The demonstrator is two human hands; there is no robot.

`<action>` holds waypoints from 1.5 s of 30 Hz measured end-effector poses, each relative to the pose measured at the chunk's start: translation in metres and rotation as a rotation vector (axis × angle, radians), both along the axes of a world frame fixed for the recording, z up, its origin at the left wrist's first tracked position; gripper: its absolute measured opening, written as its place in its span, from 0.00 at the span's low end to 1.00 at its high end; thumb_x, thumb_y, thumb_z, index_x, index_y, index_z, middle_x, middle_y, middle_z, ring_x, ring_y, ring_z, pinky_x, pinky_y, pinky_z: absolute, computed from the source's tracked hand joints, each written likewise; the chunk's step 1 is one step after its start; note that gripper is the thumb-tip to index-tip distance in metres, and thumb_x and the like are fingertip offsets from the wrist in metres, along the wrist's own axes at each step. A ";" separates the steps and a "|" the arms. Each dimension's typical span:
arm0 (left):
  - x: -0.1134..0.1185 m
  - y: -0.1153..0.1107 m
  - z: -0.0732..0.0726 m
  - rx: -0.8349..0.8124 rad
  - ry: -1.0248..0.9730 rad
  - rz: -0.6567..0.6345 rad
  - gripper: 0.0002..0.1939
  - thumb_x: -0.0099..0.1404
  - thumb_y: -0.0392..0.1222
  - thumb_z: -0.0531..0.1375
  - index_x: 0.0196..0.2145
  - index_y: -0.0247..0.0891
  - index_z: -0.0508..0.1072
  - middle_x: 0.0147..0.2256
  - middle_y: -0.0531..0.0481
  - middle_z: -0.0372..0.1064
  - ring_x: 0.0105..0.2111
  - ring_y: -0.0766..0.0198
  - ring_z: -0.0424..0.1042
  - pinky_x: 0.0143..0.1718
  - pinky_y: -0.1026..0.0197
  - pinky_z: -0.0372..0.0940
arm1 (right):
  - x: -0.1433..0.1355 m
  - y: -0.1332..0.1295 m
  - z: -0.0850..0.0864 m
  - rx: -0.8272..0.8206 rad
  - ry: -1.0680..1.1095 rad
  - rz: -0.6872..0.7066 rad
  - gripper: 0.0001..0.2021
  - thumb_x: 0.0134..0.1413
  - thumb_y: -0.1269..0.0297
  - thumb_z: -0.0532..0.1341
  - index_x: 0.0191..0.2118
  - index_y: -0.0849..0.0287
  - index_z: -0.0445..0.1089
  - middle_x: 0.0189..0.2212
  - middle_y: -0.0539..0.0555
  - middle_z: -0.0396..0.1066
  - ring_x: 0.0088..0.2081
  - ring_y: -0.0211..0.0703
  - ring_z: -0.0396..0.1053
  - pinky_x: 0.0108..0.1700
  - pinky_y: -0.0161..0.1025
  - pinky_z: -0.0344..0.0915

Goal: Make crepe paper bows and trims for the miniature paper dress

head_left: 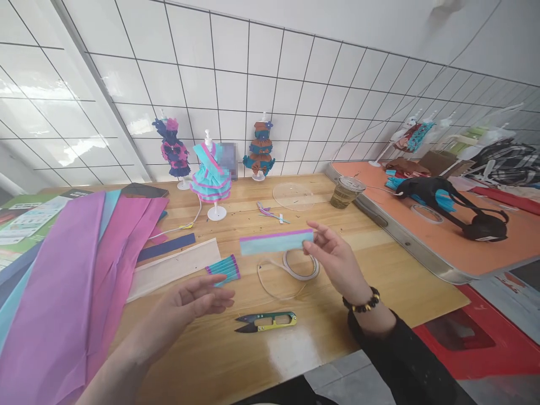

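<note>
My right hand (333, 256) pinches the right end of a light blue strip with a purple edge (274, 242), which is held out flat above the table. A roll of tape (301, 275) lies just below that hand, with a loose loop of tape to its left. My left hand (198, 301) hovers with fingers apart and nothing in it, its fingertips near a small pleated turquoise piece with purple ends (223, 269). Thread snips with green and yellow handles (266, 322) lie between my hands, close to the table's front.
Purple and pink sheets (54, 281) cover the left side. Small dress forms stand along the wall, one in a turquoise dress (211, 177). A cup (346, 192), a clear disc (293, 197) and scraps (268, 210) are behind. An orange table (442, 247) adjoins at right.
</note>
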State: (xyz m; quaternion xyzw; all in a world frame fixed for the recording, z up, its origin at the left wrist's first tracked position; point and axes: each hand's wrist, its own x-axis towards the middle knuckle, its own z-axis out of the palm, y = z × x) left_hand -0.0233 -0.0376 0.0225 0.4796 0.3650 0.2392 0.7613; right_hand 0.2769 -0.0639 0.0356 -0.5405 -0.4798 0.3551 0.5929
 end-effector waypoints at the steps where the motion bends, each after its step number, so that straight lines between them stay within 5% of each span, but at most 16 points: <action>1: 0.000 0.001 -0.002 -0.005 -0.026 0.039 0.18 0.57 0.46 0.60 0.46 0.40 0.69 0.40 0.44 0.74 0.42 0.54 0.71 0.49 0.50 0.59 | 0.008 0.009 -0.002 0.014 -0.022 -0.022 0.22 0.45 0.60 0.63 0.48 0.56 0.61 0.27 0.47 0.64 0.29 0.35 0.63 0.35 0.36 0.63; 8: 0.000 0.006 -0.012 -0.052 -0.069 0.189 0.17 0.54 0.44 0.63 0.42 0.39 0.71 0.36 0.45 0.75 0.38 0.57 0.72 0.46 0.54 0.63 | 0.053 0.064 -0.049 -0.144 -0.350 -0.159 0.23 0.44 0.57 0.59 0.47 0.62 0.61 0.24 0.48 0.66 0.25 0.37 0.64 0.29 0.36 0.62; 14: -0.001 0.008 -0.013 -0.046 -0.022 0.176 0.19 0.53 0.47 0.63 0.42 0.38 0.72 0.36 0.44 0.75 0.39 0.55 0.72 0.46 0.52 0.62 | 0.067 0.079 -0.079 -0.156 -0.576 -0.235 0.16 0.43 0.63 0.58 0.41 0.60 0.63 0.31 0.52 0.66 0.27 0.38 0.64 0.34 0.40 0.63; 21: -0.001 0.008 -0.015 -0.010 0.027 0.108 0.19 0.54 0.47 0.62 0.43 0.39 0.71 0.38 0.44 0.74 0.40 0.54 0.72 0.47 0.50 0.61 | 0.065 0.076 -0.078 -0.172 -0.853 -0.222 0.03 0.45 0.68 0.56 0.27 0.59 0.67 0.31 0.53 0.64 0.30 0.39 0.62 0.38 0.39 0.60; 30: 0.000 0.007 -0.012 0.000 0.051 0.056 0.18 0.54 0.48 0.62 0.42 0.40 0.72 0.37 0.46 0.75 0.39 0.56 0.72 0.46 0.53 0.62 | 0.068 0.075 -0.073 -0.209 -1.022 -0.149 0.06 0.47 0.67 0.56 0.30 0.59 0.70 0.31 0.54 0.65 0.31 0.40 0.63 0.35 0.37 0.59; 38: -0.001 0.008 -0.013 0.052 0.088 0.000 0.17 0.56 0.47 0.60 0.44 0.40 0.70 0.37 0.47 0.75 0.40 0.56 0.72 0.46 0.55 0.62 | 0.070 0.073 -0.078 -0.186 -1.008 -0.241 0.08 0.46 0.64 0.56 0.34 0.60 0.65 0.32 0.54 0.64 0.32 0.42 0.63 0.36 0.39 0.60; 42: 0.010 0.008 -0.014 0.286 0.235 0.148 0.15 0.58 0.46 0.58 0.43 0.40 0.70 0.36 0.47 0.74 0.39 0.55 0.71 0.46 0.54 0.62 | 0.070 0.073 -0.079 -0.174 -0.992 -0.240 0.07 0.46 0.64 0.56 0.33 0.59 0.65 0.30 0.53 0.64 0.31 0.41 0.63 0.36 0.39 0.60; 45: 0.030 0.011 -0.014 0.668 0.454 0.035 0.13 0.61 0.42 0.54 0.44 0.39 0.70 0.41 0.45 0.72 0.43 0.54 0.68 0.48 0.53 0.59 | 0.070 0.073 -0.079 -0.169 -0.979 -0.229 0.07 0.47 0.64 0.56 0.34 0.59 0.66 0.30 0.53 0.64 0.32 0.42 0.63 0.36 0.39 0.60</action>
